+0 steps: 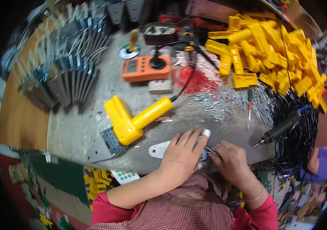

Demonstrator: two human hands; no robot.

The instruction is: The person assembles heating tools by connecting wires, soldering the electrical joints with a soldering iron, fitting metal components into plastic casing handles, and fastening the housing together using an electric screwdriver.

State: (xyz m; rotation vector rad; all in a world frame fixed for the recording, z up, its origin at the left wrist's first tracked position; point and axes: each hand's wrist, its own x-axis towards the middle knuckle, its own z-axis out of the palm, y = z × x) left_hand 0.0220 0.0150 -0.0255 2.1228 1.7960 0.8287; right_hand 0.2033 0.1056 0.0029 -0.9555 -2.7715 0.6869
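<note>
Metal plate [157, 150] lies on the desk [71, 140] right at the front edge, mostly under our left hand [182, 151]; only its rounded, holed end sticks out to the left. Left hand is palm down, spread over it; we can't tell if the fingers close around it. White wrap on a couple of digits. Small blue part [203, 155] shows just beside that hand, to its right. Right hand [230, 159] is narrow, fingertips pinching a thin rod [212, 151] that points at the blue part.

Desk is grey, worn. Left of the hands: yellow tool body [128, 133] on a grey bracket [99, 147], cable running up to the back. Behind it: orange meter [133, 76] with black plug [157, 63], white socket box [159, 87], spool [129, 51]. Centre to right: red bits [188, 78], loose screws [213, 105], screwdriver [250, 102], big heap of yellow casings [263, 42]. Dark power driver [282, 127] by black wires [296, 147]. Far left, rows of grey brackets [67, 78] with pale leads.

Room: yellow parts [97, 182] below the desk, green floor [65, 180], another person [321, 165] at far right.
</note>
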